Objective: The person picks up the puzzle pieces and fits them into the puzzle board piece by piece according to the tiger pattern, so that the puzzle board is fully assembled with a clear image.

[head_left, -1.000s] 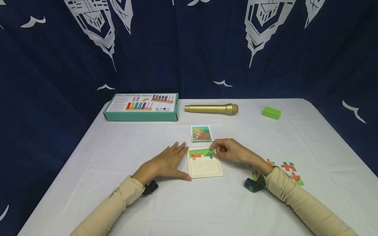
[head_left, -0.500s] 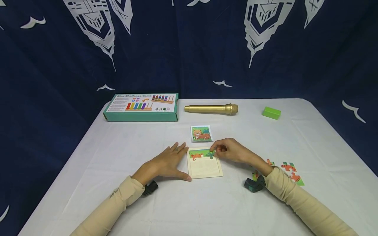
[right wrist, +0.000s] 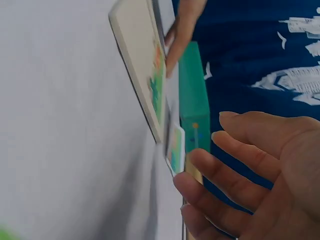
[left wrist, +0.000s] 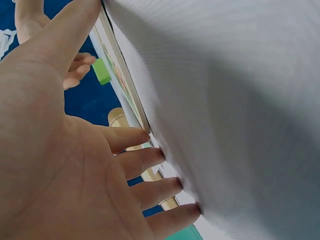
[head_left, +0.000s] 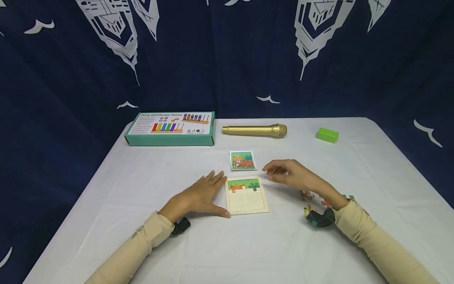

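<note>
A square puzzle tray [head_left: 246, 203] lies on the white table, a strip of green and orange picture pieces [head_left: 237, 185] along its top inside edge. My left hand [head_left: 202, 197] rests beside it with fingers spread, thumb and index fingertip at its left side. Right of the tray, my right hand [head_left: 291, 173] is raised over the table with loosely bent fingers and nothing between them, as the right wrist view also shows. Beyond the tray lies a tiger picture card [head_left: 242, 161]. Loose puzzle pieces [head_left: 307, 195] lie partly hidden under my right forearm.
At the back left sits a green Ring Challenge Game box [head_left: 170, 139]. A gold microphone [head_left: 254, 131] lies to its right, and a lime green block [head_left: 327, 135] farther right. A dark blue printed cloth [head_left: 234, 59] hangs behind the table.
My right hand has let go at the tray's top right corner and moved up and right, uncovering the picture strip there. The left hand stays in place.
</note>
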Demonstrator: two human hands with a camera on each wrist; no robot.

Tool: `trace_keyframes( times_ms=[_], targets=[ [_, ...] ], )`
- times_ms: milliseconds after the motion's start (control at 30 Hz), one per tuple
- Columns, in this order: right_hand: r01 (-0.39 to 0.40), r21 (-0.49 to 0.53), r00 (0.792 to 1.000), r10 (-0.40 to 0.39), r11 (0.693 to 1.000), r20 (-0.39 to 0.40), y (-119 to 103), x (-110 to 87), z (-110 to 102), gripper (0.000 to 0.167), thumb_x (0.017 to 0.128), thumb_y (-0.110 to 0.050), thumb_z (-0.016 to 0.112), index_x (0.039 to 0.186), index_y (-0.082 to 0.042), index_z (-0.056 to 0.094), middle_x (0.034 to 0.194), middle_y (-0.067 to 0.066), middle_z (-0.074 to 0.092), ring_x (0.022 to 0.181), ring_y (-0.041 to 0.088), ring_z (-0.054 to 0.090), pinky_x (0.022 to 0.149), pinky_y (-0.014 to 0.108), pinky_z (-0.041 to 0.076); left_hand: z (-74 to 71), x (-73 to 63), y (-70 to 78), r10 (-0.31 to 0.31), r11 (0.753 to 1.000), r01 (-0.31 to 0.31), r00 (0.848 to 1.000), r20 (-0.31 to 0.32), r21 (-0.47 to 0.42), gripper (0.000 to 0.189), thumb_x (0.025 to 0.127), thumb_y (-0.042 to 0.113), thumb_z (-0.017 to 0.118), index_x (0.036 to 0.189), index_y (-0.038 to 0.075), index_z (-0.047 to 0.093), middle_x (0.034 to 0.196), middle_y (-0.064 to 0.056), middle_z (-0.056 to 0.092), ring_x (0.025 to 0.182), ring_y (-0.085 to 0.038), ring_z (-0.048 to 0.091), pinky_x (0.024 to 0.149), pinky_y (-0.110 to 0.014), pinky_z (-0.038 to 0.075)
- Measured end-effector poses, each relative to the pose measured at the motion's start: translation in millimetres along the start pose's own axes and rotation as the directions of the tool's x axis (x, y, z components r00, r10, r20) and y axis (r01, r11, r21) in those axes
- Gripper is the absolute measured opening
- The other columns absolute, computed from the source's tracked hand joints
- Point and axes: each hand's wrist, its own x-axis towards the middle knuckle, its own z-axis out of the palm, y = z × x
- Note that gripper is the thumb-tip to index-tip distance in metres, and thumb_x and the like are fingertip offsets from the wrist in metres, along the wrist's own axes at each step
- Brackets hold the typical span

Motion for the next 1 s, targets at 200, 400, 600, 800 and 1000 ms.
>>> trace_keyframes(
  times_ms=[200,400,600,800,1000],
  targets=[
    [-0.038,-0.044,0.997,0.034,0.998,-0.072,14,-29.1,-22,0.034,0.089,-0.015,0.069,0.12,-0.004,0.063,0.12,0.011,0.064,0.109,0.029,0.06,0.093,0.049,0.047,-0.5,0.0,-0.2,-0.002,1.0,0.002,1.0,0.001,0.005,0.116,0.071,0.071,0.068,0.153,0.005,0.019,0.16,-0.011,0.011,0.147,-0.034,0.005,0.117,-0.05,0.013],
    [-0.092,-0.051,0.993,0.087,0.994,-0.081,26,-62.9,-32,0.039,0.089,-0.018,0.069,0.125,-0.006,0.061,0.122,0.009,0.064,0.109,0.028,0.059,0.09,0.043,0.049,-0.4,-0.3,-0.1,0.0,1.0,0.0,1.0,0.0,-0.002,0.116,0.071,0.07,0.068,0.153,0.004,0.019,0.16,-0.011,0.011,0.147,-0.033,0.005,0.117,-0.05,0.013],
    [-0.122,-0.07,0.988,0.115,0.99,-0.1,36,-89.6,-35,0.04,0.085,-0.017,0.073,0.122,-0.008,0.063,0.114,0.005,0.066,0.094,0.014,0.057,0.079,0.026,0.047,-0.1,0.0,-0.3,0.004,1.0,-0.004,1.0,-0.002,-0.008,0.115,0.071,0.07,0.068,0.153,0.004,0.02,0.16,-0.012,0.012,0.147,-0.034,0.005,0.117,-0.05,0.014],
    [-0.181,-0.063,0.979,0.174,0.981,-0.109,44,-99.5,-30,0.037,0.082,-0.023,0.077,0.116,-0.013,0.066,0.111,0.001,0.065,0.092,0.011,0.052,0.08,0.018,0.042,-0.4,-0.1,0.7,0.001,1.0,-0.001,1.0,0.0,-0.013,0.115,0.071,0.069,0.069,0.153,0.005,0.02,0.16,-0.011,0.011,0.147,-0.033,0.005,0.117,-0.05,0.013],
    [-0.197,-0.086,0.977,0.189,0.977,-0.094,44,-98.4,-26,0.038,0.079,-0.028,0.079,0.114,-0.016,0.067,0.111,-0.002,0.063,0.099,0.007,0.052,0.086,0.01,0.037,-0.6,-0.5,1.1,0.003,1.0,-0.003,1.0,-0.005,-0.005,0.115,0.07,0.07,0.069,0.153,0.005,0.021,0.16,-0.011,0.012,0.147,-0.034,0.006,0.117,-0.052,0.013]
  ],
)
